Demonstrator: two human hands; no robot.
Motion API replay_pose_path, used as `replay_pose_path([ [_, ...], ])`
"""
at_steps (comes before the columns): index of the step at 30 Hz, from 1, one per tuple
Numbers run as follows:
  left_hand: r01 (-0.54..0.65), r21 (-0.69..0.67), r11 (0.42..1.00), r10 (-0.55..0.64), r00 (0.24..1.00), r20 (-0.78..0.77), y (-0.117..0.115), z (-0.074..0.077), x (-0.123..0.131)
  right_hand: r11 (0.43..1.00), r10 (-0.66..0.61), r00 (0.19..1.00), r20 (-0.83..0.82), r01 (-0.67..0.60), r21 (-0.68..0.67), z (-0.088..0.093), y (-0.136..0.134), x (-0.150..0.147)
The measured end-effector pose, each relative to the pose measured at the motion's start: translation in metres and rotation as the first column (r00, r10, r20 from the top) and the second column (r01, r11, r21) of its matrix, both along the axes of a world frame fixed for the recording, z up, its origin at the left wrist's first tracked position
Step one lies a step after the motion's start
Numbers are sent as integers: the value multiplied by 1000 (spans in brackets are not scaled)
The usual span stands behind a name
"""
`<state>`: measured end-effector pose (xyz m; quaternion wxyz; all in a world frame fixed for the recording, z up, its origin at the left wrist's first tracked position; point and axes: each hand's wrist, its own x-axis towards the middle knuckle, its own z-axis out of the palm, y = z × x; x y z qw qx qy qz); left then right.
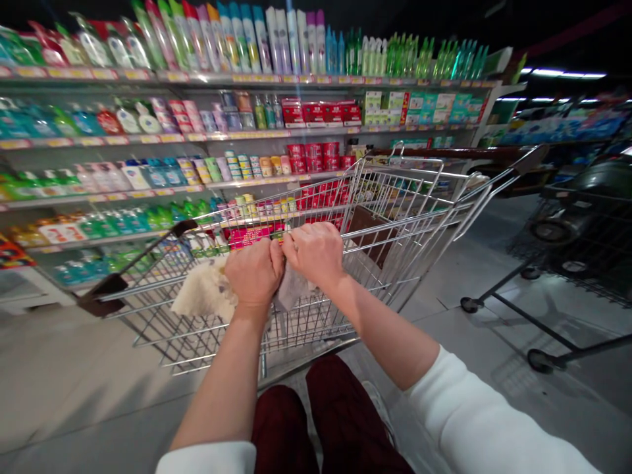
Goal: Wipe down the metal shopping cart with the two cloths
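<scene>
A metal shopping cart (pixel 395 230) stands sideways right in front of me, its wire basket below my hands. My left hand (pixel 254 273) and my right hand (pixel 316 253) are closed in fists side by side over its near side, thumbs almost touching. A cream cloth (pixel 205 289) with a few darker patches spreads out to the left from under my left hand. Greyish cloth (pixel 293 286) hangs below the two fists; whether it is the same piece I cannot tell. My fingers hide what they grip, and also part of the cart's near rim.
Shelves (pixel 251 79) of bottles, spray cans, tubs and boxes run behind the cart. On the right a dark wheeled cart (pixel 587 217) holds a dark green, rounded object. Grey floor tiles (pixel 118 395) lie below, and my knees (pixel 326 408) are close to the basket.
</scene>
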<state>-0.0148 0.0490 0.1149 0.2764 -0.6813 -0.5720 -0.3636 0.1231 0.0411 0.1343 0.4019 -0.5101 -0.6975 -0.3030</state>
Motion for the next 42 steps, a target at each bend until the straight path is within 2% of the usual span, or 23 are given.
replay_pose_path([
  [5, 18, -7, 1000, -18, 999, -42, -1, 0, -3, 998, -60, 996, 73, 58, 28, 4, -4, 42],
  [9, 23, -28, 999, -25, 996, -80, 0, -1, -4, 991, -136, 989, 58, 135, 18, 9, -5, 95],
  [12, -28, -7, 1000, 27, 995, -101, 1, -6, -21, 980, -199, 979, 41, 199, 21, 12, -4, 137],
  [15, -141, 9, 990, 141, 986, -93, 2, -14, -67, 970, -239, 970, 42, 237, 50, 16, -3, 177],
  [20, -295, -78, 952, 290, 954, -70, -1, -25, -168, 969, -232, 968, 92, 222, 112, 21, -2, 234],
  [23, -316, -110, 942, 311, 948, -68, -3, -28, -198, 963, -249, 962, 114, 232, 139, 23, -2, 252],
  [25, -319, -95, 943, 316, 948, -45, -2, -30, -201, 959, -264, 958, 114, 249, 133, 24, -3, 255],
  [29, -350, -53, 935, 353, 934, 59, 1, -32, -191, 937, -341, 940, 29, 337, 94, 23, -2, 249],
  [35, -372, 3, 928, 368, 920, 131, 2, -32, -174, 866, -489, 859, -150, 499, 39, 18, 3, 227],
  [37, -372, 23, 928, 365, 918, 154, 2, -31, -165, 876, -469, 870, -154, 480, 39, 15, 3, 203],
  [42, -346, 41, 937, 334, 925, 179, 2, -28, -139, 964, -251, 965, -75, 256, 65, 1, 2, 105],
])
